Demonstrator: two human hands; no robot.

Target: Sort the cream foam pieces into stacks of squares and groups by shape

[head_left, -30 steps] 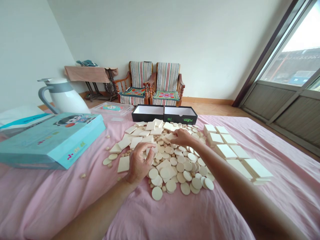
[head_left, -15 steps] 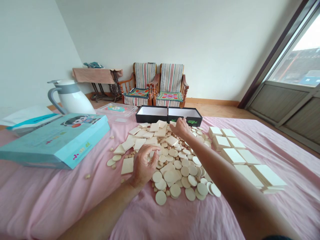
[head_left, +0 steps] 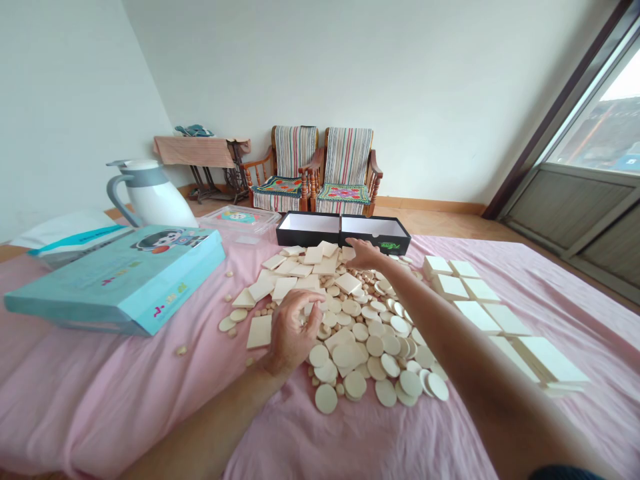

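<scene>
A heap of pale wooden pieces lies on the pink cloth: round discs (head_left: 373,347) in front, square tiles (head_left: 300,270) behind, small beads among them. My left hand (head_left: 294,330) hovers over the near left side of the heap, fingers curled with thumb and fingertips pinched together; what they hold, if anything, is too small to make out. My right hand (head_left: 364,253) reaches far forward, fingers closed over pieces at the back of the heap, just before the black box (head_left: 373,241). Its grip is hidden.
Stacks of square tiles (head_left: 480,313) line up in rows at the right. A turquoise box (head_left: 120,280), a white jug (head_left: 150,197) and a clear plastic case (head_left: 240,219) stand at the left. Two striped chairs (head_left: 320,170) stand by the far wall.
My right hand has moved away from me, from the middle of the heap to its back edge by the black box. My left hand has stayed over the near pieces, fingers closing a little.
</scene>
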